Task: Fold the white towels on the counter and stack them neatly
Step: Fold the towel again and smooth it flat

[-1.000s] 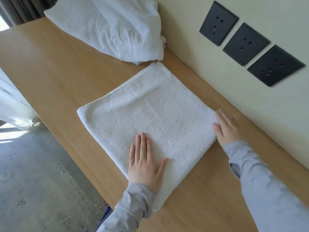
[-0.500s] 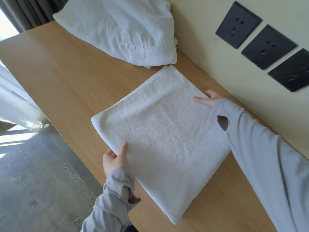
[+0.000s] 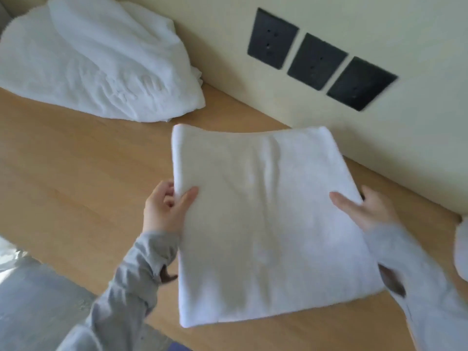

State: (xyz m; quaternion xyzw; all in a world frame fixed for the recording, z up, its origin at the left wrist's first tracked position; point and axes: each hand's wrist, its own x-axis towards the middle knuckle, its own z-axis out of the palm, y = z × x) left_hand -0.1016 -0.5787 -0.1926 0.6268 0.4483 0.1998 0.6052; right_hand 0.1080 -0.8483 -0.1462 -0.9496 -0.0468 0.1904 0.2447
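Note:
A folded white towel (image 3: 268,221) is held up off the wooden counter (image 3: 76,173), square and slightly sagging in the middle. My left hand (image 3: 164,209) grips its left edge, thumb on top and fingers underneath. My right hand (image 3: 367,209) grips its right edge the same way. A loose heap of unfolded white towels (image 3: 96,64) lies at the back left of the counter against the wall. The frame is blurred by motion.
Three black wall sockets (image 3: 316,62) sit on the cream wall behind the counter. Something white (image 3: 462,252) shows at the far right edge, cut off. The counter's front edge runs along the lower left, with grey floor (image 3: 38,300) below it.
My hands went from pressing the towel flat to grasping its two sides. The towel has come up off the counter and turned, and the view has swung to the right.

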